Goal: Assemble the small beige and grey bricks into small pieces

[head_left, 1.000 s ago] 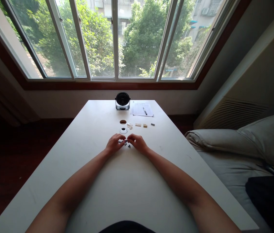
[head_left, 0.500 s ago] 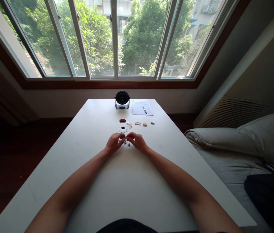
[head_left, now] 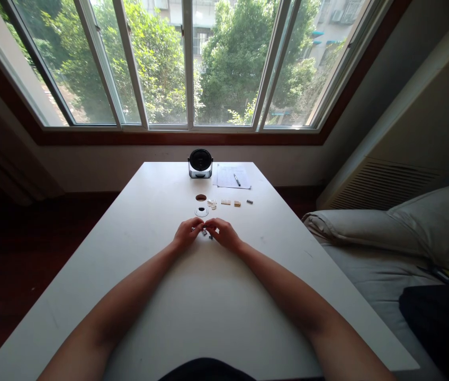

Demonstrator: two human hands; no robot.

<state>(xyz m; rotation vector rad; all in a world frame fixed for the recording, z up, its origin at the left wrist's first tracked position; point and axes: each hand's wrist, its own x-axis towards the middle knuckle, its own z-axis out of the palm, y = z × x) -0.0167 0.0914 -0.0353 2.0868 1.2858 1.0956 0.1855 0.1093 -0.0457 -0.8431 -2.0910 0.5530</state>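
Observation:
My left hand and my right hand meet over the middle of the white table. Both have fingers bent and thumbs pressed in, with the fingertips almost touching. Whatever they pinch is too small and too covered by the fingers to name. Small grey pieces lie on the tabletop just under the fingertips, partly hidden by my left hand. Another little dark grey piece rests beside my right thumb.
Beyond my hands are a white ring-shaped cover and a round hole. Rightward lie whitish pieces, cream pieces, orange-tan pieces and a grey piece. Farther back stand a small black fan and papers under a pen.
The fingertips of both hands have drawn closer together, my left hand shifting slightly. The grey pieces beneath them appear slightly shifted; the other things on the table stay put.

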